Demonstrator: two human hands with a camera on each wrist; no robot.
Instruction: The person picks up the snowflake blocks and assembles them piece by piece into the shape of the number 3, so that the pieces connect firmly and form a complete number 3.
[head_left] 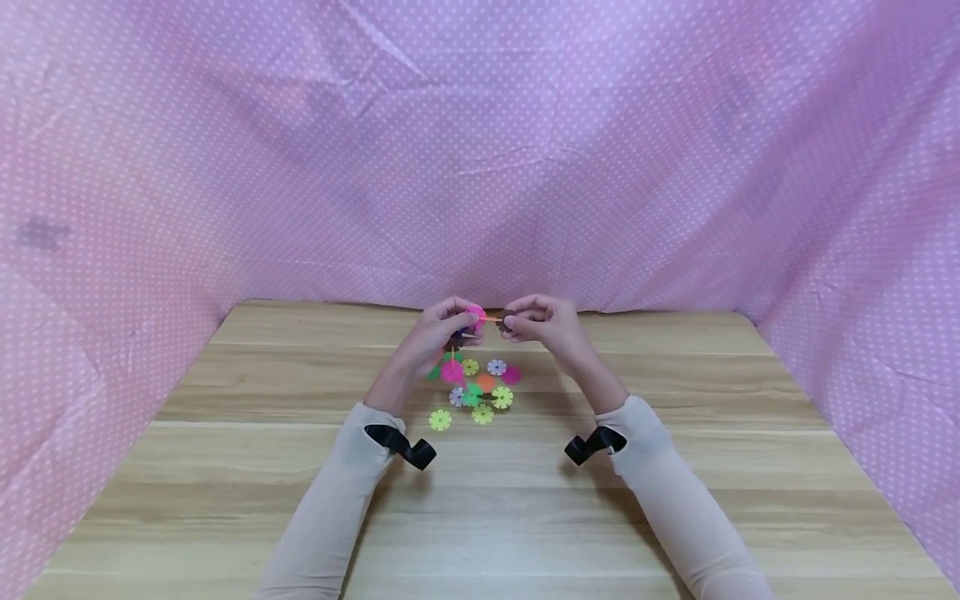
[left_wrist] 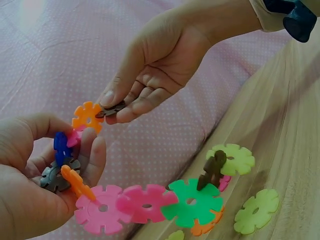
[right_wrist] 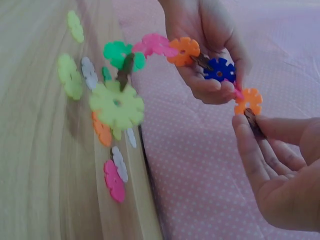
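Two hands join plastic flower discs above a wooden table.

The left hand (left_wrist: 35,170) grips a chain of interlocked colourful plastic flower discs (left_wrist: 145,202); the right hand (left_wrist: 155,65) pinches a brown flower disc (left_wrist: 111,109) against the orange flower disc (left_wrist: 86,116) at the chain's end, with loose flower discs (head_left: 480,392) lying below.

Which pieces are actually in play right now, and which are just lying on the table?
In play:
left hand gripping the linked snowflake-disc chain
right hand pinching a brown disc against the chain's orange end disc

Lying about:
loose yellow-green disc on the wooden table
pink dotted cloth
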